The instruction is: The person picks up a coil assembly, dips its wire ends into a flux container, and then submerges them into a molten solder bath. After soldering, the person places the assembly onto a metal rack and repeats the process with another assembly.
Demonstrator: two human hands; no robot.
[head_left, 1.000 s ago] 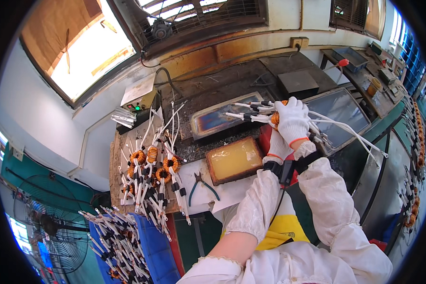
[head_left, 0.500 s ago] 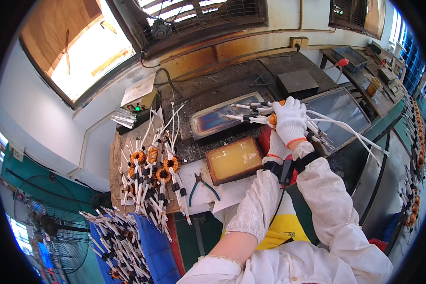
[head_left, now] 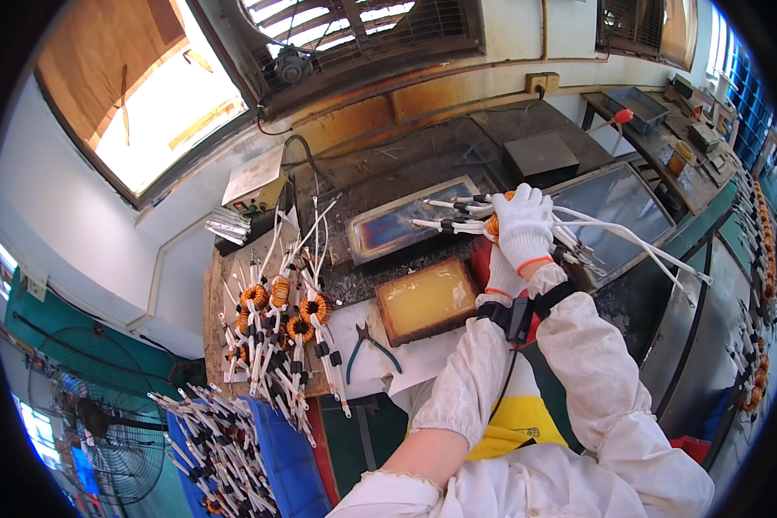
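My right hand (head_left: 525, 226), in a white knitted glove with an orange cuff edge, is closed over a bunch of wire-wound ring coils (head_left: 493, 226). Orange windings show at its fingers. White leads (head_left: 449, 226) with black sleeves point left over the near right end of a rectangular solder pot (head_left: 386, 226); longer white leads trail right. Below and partly behind it is my left hand (head_left: 502, 274), also gloved; its fingers are hidden, so its grip cannot be seen. Close to both hands stands a brown-rimmed tray of yellow, glossy material (head_left: 429, 300).
More ring coils with leads (head_left: 300, 328) lie heaped at the left beside cutting pliers (head_left: 371, 347). A blue crate (head_left: 289, 449) full of leaded coils stands lower left, near a fan (head_left: 95, 414). A control box (head_left: 259, 186) is behind; a glossy grey panel (head_left: 617, 220) lies right.
The view has shifted slightly. My right hand and the coils sit marginally lower and farther left, with the grip unchanged. The control box's green light, lit before, no longer appears lit.
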